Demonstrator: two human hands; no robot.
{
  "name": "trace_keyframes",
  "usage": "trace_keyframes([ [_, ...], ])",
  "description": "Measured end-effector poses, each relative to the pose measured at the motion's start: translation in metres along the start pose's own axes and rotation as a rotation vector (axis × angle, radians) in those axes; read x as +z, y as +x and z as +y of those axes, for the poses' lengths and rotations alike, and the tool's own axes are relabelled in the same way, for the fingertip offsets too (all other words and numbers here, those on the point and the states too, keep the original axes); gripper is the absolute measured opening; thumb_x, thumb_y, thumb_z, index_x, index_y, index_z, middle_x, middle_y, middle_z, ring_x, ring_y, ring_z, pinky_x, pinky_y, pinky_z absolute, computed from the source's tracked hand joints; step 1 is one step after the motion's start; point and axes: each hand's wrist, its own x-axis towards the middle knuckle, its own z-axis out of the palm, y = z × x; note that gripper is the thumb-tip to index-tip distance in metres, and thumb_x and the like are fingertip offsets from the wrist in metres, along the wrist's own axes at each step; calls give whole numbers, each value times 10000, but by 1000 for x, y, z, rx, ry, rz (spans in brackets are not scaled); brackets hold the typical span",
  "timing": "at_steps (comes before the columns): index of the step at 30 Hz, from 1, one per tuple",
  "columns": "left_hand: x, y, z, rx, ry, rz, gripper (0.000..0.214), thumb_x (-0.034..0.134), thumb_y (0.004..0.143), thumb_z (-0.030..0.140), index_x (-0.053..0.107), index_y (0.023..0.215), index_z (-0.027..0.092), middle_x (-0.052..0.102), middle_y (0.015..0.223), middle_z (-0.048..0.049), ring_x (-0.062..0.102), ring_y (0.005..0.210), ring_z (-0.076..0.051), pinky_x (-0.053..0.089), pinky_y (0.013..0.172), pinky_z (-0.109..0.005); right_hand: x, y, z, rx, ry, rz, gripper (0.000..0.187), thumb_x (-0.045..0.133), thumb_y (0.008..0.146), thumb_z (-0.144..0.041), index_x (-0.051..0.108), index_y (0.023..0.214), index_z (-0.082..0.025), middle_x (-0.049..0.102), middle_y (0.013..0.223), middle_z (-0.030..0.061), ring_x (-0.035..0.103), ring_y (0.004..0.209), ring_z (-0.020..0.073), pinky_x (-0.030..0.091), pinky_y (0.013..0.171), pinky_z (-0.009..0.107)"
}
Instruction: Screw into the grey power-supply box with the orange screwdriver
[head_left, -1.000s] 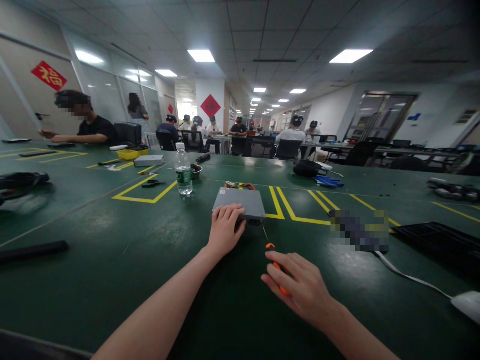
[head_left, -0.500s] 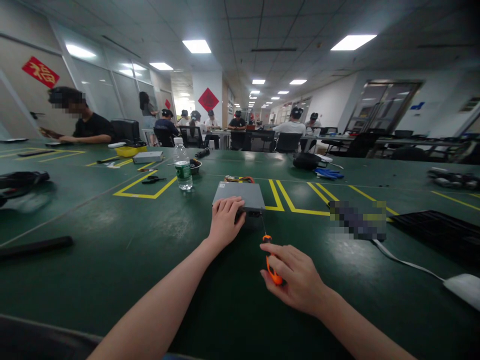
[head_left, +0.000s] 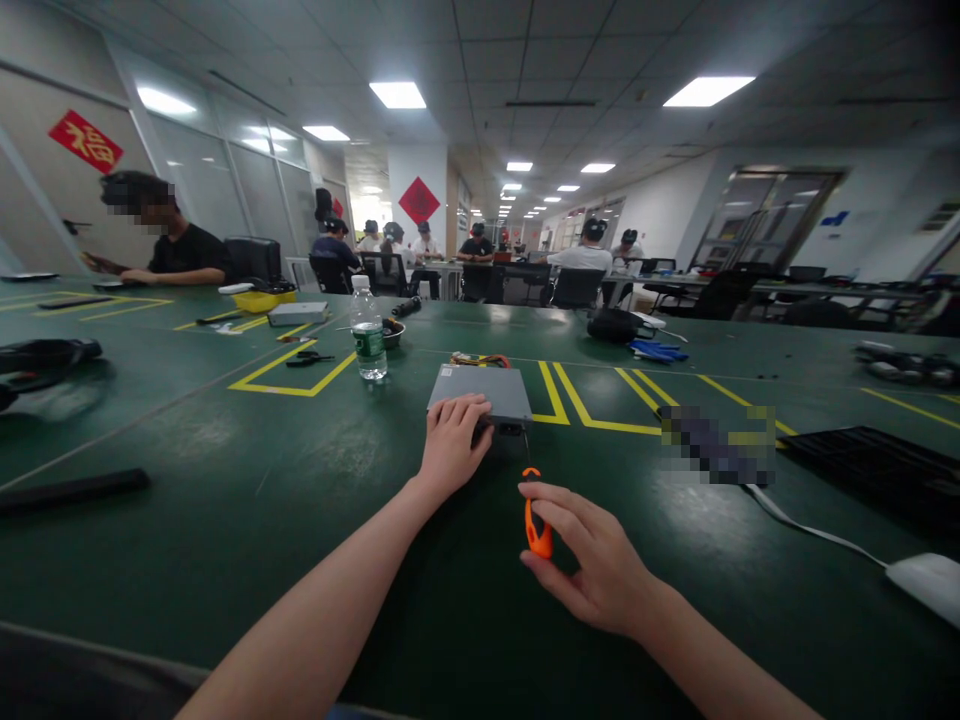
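A grey metal power supply unit [head_left: 491,390] lies on the green table, its socket side facing me and coloured cables [head_left: 480,360] behind it. My left hand [head_left: 456,440] grips its near left part, fingers across the top and thumb at the front face. In my right hand [head_left: 589,550] is an orange and black screwdriver [head_left: 538,530], pinched by the handle between fingers and thumb. The thin shaft points at the unit's front right corner. Whether the tip sits in a screw is too small to tell.
A water bottle [head_left: 368,330] stands left of the unit, beside a small bowl [head_left: 392,332]. Blue gloves [head_left: 657,351] and a black case [head_left: 611,324] lie beyond it. To the right are a black keyboard-like panel [head_left: 877,465] and a white cable [head_left: 810,535]. A co-worker [head_left: 180,240] sits far left.
The screwdriver handle has turned and is more upright, with my right fingers opened slightly around it. My left hand stays on the power supply unit. A standing person in the background has moved right.
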Motion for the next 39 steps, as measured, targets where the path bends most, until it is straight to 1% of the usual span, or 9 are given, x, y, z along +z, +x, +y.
trace_keyframes([
  [4, 0, 0, 0, -1, 0, -1, 242, 502, 825, 257, 527, 1066, 263, 572, 1184, -14, 459, 1140, -187, 271, 1003, -392, -6, -2, 2, -29, -46, -122, 354, 427, 865, -301, 467, 1195, -177, 531, 1164, 154, 574, 996, 215, 515, 737, 329],
  [7, 1, 0, 0, -4, -3, -2, 249, 501, 825, 255, 526, 1072, 262, 573, 1184, -22, 460, 1141, -195, 272, 1000, -401, -6, -2, 4, -43, -41, -21, 292, 443, 852, -275, 502, 1112, -157, 573, 1105, 146, 595, 965, 211, 519, 739, 326],
  [11, 2, 0, -1, 1, 2, 0, 247, 498, 829, 261, 518, 1075, 264, 571, 1190, -13, 458, 1145, -186, 267, 1005, -393, -3, -4, 7, 53, 14, 85, 225, 485, 839, -287, 453, 1024, -164, 612, 1030, 130, 634, 882, 184, 536, 692, 293],
  [17, 0, 1, 0, 0, -2, -1, 239, 501, 827, 258, 521, 1065, 263, 571, 1187, -11, 458, 1144, -183, 267, 1004, -388, -8, -5, 4, 12, 24, -113, 365, 420, 866, -300, 421, 1189, -131, 530, 1183, 171, 551, 1060, 222, 512, 788, 339],
  [19, 0, 1, 0, 2, -3, -1, 235, 497, 830, 258, 521, 1064, 263, 570, 1188, -8, 457, 1144, -181, 266, 1004, -385, -8, -2, 2, -30, -27, -126, 344, 412, 879, -282, 448, 1199, -161, 535, 1187, 155, 585, 986, 207, 515, 751, 329],
  [22, 1, 1, 0, -2, 0, -3, 237, 499, 829, 258, 518, 1065, 263, 569, 1191, -3, 454, 1147, -177, 262, 1006, -382, -2, 1, 0, -50, -35, -47, 295, 470, 865, -298, 486, 1121, -154, 583, 1118, 144, 619, 855, 181, 518, 698, 313],
  [27, 1, 0, -1, 1, -2, -2, 236, 495, 833, 263, 512, 1068, 257, 567, 1195, -8, 453, 1147, -178, 256, 1009, -381, 5, -2, 1, 11, 17, 65, 308, 529, 827, -413, 450, 986, -161, 605, 1029, 138, 616, 890, 192, 533, 696, 308],
  [33, 1, 0, -1, -1, -10, 3, 233, 503, 830, 266, 511, 1062, 262, 567, 1193, 4, 459, 1138, -169, 265, 1000, -374, -2, -1, -1, -24, -13, -116, 335, 447, 860, -284, 442, 1172, -164, 506, 1167, 166, 562, 1021, 219, 521, 752, 330],
  [39, 2, 0, -2, -3, -26, 4, 233, 502, 830, 269, 504, 1063, 269, 565, 1197, 8, 455, 1143, -171, 254, 1004, -377, 7, -1, 1, -24, -35, 60, 249, 528, 828, -298, 451, 1022, -164, 582, 1082, 147, 616, 888, 198, 536, 706, 323],
])
